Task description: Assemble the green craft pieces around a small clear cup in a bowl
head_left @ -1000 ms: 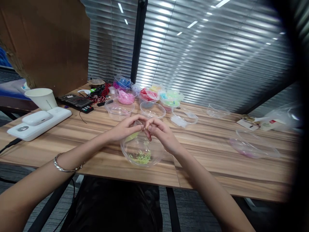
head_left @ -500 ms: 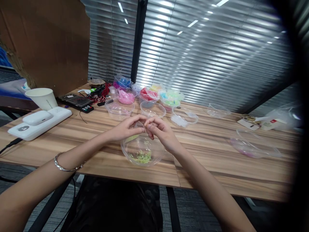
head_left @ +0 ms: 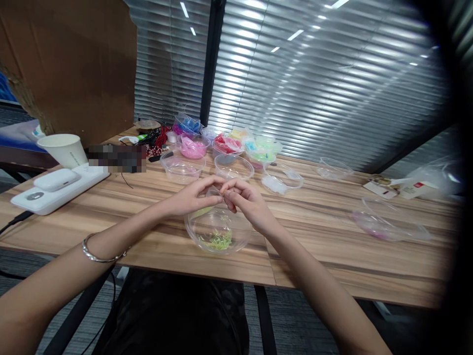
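Observation:
Over the far part of a clear plastic bowl (head_left: 241,236), my two hands meet at the fingertips. My left hand (head_left: 195,197) comes in from the left, thumb and fingers closed in a pinch. Bent and pinched as well, my right hand (head_left: 246,199) touches the left one. Whatever lies between the fingertips is too small to make out. Small yellow-green bits (head_left: 219,239) lie in the bottom of the bowl. Part of a yellow-green piece (head_left: 201,211) shows near the bowl's far left rim, beneath my left hand.
Behind my hands stand clear tubs (head_left: 183,170), with pink (head_left: 192,148), red (head_left: 227,144) and blue (head_left: 188,125) contents farther back. A paper cup (head_left: 64,150) and a white charging pad (head_left: 61,185) are at left. Another clear container (head_left: 391,224) lies right, near a cardboard box (head_left: 380,189).
Both hands hold almost the same place and pose over the bowl. Nothing on the table has visibly moved.

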{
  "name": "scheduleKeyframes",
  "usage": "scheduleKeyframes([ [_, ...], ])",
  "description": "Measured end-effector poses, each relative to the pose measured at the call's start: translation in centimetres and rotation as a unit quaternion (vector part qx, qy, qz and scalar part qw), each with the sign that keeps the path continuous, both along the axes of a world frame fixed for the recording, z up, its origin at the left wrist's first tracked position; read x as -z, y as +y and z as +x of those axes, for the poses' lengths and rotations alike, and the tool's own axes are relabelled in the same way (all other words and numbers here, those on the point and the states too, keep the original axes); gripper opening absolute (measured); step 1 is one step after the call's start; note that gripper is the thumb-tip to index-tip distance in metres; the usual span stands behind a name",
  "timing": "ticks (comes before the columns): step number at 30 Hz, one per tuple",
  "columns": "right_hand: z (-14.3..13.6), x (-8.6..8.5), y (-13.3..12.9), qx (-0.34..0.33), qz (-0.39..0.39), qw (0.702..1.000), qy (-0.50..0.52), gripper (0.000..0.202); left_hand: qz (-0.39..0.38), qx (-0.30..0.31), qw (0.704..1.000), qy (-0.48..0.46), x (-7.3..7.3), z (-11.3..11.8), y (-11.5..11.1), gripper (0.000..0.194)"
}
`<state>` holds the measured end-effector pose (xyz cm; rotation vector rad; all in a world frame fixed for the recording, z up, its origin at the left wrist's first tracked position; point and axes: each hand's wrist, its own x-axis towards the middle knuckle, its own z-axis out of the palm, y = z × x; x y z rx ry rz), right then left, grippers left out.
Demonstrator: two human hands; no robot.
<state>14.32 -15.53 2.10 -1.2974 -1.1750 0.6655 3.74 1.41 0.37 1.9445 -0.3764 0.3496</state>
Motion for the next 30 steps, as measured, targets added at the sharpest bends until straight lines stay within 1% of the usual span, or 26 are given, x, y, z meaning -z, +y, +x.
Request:
scheduleKeyframes([
  [5, 0.02, -0.03, -0.05, 0.008, -0.002, 1.000, -0.009, 0.015, -0.002, 0.003, 1.000, 0.004, 0.04, -0.02, 0.08, 0.036],
  [11, -0.15, -0.05, 0.01, 0.000, -0.003, 1.000, -0.020, 0.019, -0.005, 0.005, 1.000, -0.001, 0.17, 0.07, 0.11, 0.037],
  [20, 0.06, 0.47, 0.28, 0.018, 0.014, 1.000, -0.009, 0.020, 0.009, 0.002, 1.000, -0.017, 0.05, 0.00, 0.02, 0.038],
  [30, -0.29, 0.14, 0.15, 0.032, 0.011, 0.999, -0.007, 0.019, 0.011, 0.008, 1.000, -0.010, -0.09, -0.06, 0.04, 0.039],
])
